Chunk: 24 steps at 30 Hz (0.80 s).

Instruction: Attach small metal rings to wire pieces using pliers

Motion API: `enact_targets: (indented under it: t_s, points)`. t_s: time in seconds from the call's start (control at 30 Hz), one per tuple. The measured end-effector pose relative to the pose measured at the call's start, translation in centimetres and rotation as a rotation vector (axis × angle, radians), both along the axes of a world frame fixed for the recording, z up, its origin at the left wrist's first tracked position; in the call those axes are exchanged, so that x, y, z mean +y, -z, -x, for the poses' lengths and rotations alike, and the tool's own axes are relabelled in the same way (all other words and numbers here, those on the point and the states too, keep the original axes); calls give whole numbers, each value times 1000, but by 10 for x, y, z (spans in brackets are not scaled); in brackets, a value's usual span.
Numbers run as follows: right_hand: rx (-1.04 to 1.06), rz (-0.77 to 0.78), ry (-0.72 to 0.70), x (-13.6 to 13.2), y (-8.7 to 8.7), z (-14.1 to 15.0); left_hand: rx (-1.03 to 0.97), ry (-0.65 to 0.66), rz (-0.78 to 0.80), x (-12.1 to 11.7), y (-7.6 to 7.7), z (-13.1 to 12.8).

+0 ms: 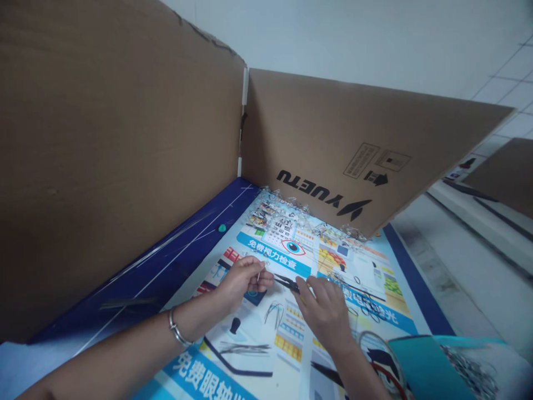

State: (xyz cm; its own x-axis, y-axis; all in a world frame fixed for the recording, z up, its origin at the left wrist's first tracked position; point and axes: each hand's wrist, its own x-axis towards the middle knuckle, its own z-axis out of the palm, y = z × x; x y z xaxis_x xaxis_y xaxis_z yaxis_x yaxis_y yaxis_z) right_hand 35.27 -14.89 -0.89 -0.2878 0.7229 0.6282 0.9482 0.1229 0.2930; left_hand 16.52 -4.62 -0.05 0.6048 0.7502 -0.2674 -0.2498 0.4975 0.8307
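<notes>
Currently, the left hand point(250, 279) is raised over the printed sheet point(287, 311), its thumb and fingertips pinching a small wire piece point(259, 275). The right hand point(325, 311) is closed around the handles of the dark pliers point(287, 282), palm down. The pliers point toward the left fingertips; whether their tips touch the wire piece cannot be told at this scale. A metal bracelet point(180, 330) encircles the left wrist.

Below the left forearm and to its right, a bundle of straight wires point(245, 349) lies flat on the sheet. A few bent wires point(273, 315) lie between the bundle and the hands. Dark loops point(370, 311) lie beyond the right hand, to its right.

Two cardboard panels point(125, 139) stand upright and meet at a rear corner. Many small clear pieces point(308, 216) are spread near the foot of the rear panel. A green round object point(222, 228) rests on the blue border point(208, 236), left of the sheet. At lower right, a heap of metal pieces point(470, 369) lies beside a teal surface point(425, 364).
</notes>
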Motion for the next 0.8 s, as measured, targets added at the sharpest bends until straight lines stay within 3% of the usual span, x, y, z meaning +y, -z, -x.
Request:
enact_targets:
  t_s: [0.8]
  points:
    - [-123, 45, -108, -6, -1, 2, 30, 68, 63, 2, 9, -1]
